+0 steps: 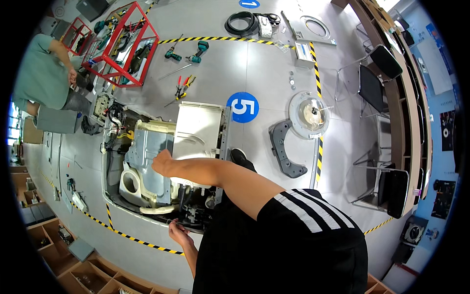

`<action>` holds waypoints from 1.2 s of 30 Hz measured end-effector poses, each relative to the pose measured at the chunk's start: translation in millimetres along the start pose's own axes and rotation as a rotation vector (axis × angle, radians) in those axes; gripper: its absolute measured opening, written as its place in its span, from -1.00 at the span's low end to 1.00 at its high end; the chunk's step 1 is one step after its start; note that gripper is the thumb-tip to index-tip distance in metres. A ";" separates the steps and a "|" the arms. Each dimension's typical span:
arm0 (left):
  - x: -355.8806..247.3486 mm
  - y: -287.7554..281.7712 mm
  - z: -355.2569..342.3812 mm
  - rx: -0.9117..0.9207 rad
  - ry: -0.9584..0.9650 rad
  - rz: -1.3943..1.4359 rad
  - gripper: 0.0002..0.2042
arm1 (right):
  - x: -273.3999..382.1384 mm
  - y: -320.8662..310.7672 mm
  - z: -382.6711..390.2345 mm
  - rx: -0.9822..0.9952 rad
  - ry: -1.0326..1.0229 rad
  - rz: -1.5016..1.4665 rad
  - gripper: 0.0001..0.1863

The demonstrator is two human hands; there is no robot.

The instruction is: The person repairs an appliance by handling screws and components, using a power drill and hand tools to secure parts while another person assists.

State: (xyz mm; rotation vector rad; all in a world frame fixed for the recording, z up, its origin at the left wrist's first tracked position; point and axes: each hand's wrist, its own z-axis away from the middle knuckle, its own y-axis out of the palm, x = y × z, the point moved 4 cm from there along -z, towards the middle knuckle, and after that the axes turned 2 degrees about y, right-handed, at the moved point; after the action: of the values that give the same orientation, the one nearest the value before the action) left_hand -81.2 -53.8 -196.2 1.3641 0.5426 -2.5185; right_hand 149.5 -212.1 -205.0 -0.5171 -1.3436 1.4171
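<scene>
An opened appliance [110,181] lies below me, with a blue-grey metal plate [147,144], a white panel [196,122], a pale moulded part with a round opening [139,186] and dark hoses [183,198]. My right hand [161,161] reaches across onto the metal plate, fingers curled down; whatever they grip is hidden. Below the appliance's near rim, my left hand [178,231] has bent fingers by the edge, around something too small to make out.
A co-worker [41,73] bends at the left beside red-framed tool carts [142,73]. Drills [196,51], pliers [183,88], a round door [308,112] and a dark curved weight [284,147] lie on the floor. Chairs [372,88] line the right; wooden cubbies [93,274] stand lower left.
</scene>
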 end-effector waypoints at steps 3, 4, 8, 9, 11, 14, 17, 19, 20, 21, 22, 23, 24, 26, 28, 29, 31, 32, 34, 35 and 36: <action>-2.6 -2.1 1.3 -0.004 -0.017 -0.006 -0.74 | 4.8 4.0 -7.5 0.000 0.010 0.002 -0.83; -1.8 -2.8 -0.5 0.002 -0.020 -0.005 -0.75 | 5.5 6.2 -10.0 -0.014 0.031 -0.007 -0.83; -1.1 -0.8 -3.6 0.014 -0.036 -0.013 -0.75 | 2.5 6.3 -8.6 -0.007 0.084 -0.034 -0.82; -1.5 -0.9 -3.7 0.018 -0.036 -0.021 -0.75 | 2.2 3.1 -4.5 -0.025 0.085 -0.030 -0.83; 0.1 -3.4 -3.3 0.011 -0.037 -0.022 -0.75 | 6.1 -2.4 3.6 -0.057 0.071 -0.009 -0.85; 1.4 -4.3 -2.9 -0.007 -0.049 -0.010 -0.75 | 5.8 2.5 3.3 -0.103 0.091 -0.032 -0.85; -2.4 -1.9 -0.5 -0.022 -0.058 -0.016 -0.75 | 1.7 -6.2 6.9 -0.008 0.108 -0.085 -0.85; 0.6 -2.1 -5.2 -0.006 -0.035 -0.011 -0.76 | -3.0 -9.5 7.7 -0.005 0.102 -0.136 -0.84; 1.2 -2.7 -4.9 -0.010 -0.027 -0.002 -0.76 | -2.8 -9.3 6.6 -0.001 0.088 -0.160 -0.84; 1.8 -2.0 -5.6 -0.006 -0.019 0.004 -0.77 | -5.4 -9.2 6.8 -0.019 0.085 -0.168 -0.83; 2.9 -1.7 -6.2 -0.008 -0.008 0.020 -0.78 | -8.0 -7.7 7.1 -0.034 0.080 -0.175 -0.83; 1.8 -1.6 -6.4 -0.015 -0.008 0.035 -0.78 | -9.9 -7.4 5.5 -0.049 0.075 -0.183 -0.83; 2.1 -0.3 -3.8 -0.018 -0.017 0.048 -0.78 | -11.3 -4.0 4.8 -0.043 0.063 -0.174 -0.83; 1.5 0.7 -3.1 -0.012 -0.019 0.073 -0.79 | -15.0 -2.4 1.2 -0.032 0.042 -0.155 -0.83; 0.2 -0.1 -0.7 -0.020 -0.009 0.080 -0.79 | -12.5 -7.8 3.4 0.008 0.017 -0.129 -0.82; -0.4 -0.5 0.0 -0.023 -0.005 0.083 -0.79 | -10.6 -9.3 3.5 0.028 0.004 -0.116 -0.81; 1.5 -0.2 -3.1 -0.015 0.005 0.089 -0.79 | -12.5 -5.2 -0.2 0.018 -0.012 -0.103 -0.81; 2.4 -2.6 -2.4 -0.020 0.006 0.090 -0.79 | -10.2 -3.1 -0.8 0.017 -0.024 -0.088 -0.81; 1.9 -2.9 -2.3 -0.022 0.015 0.069 -0.78 | -12.0 -3.1 -0.4 0.012 -0.046 -0.075 -0.82; 3.6 -2.4 -3.9 -0.014 0.005 0.083 -0.78 | -16.0 -5.3 1.7 0.010 -0.057 -0.075 -0.82; 4.1 -1.2 -4.1 -0.032 0.006 0.091 -0.78 | -18.3 -7.3 1.6 0.011 -0.048 -0.085 -0.82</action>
State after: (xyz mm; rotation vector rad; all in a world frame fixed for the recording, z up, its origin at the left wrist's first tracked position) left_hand -80.8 -51.1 -201.4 1.3539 0.5073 -2.4242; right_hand 157.2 -230.4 -204.3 -0.4164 -1.3797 1.3738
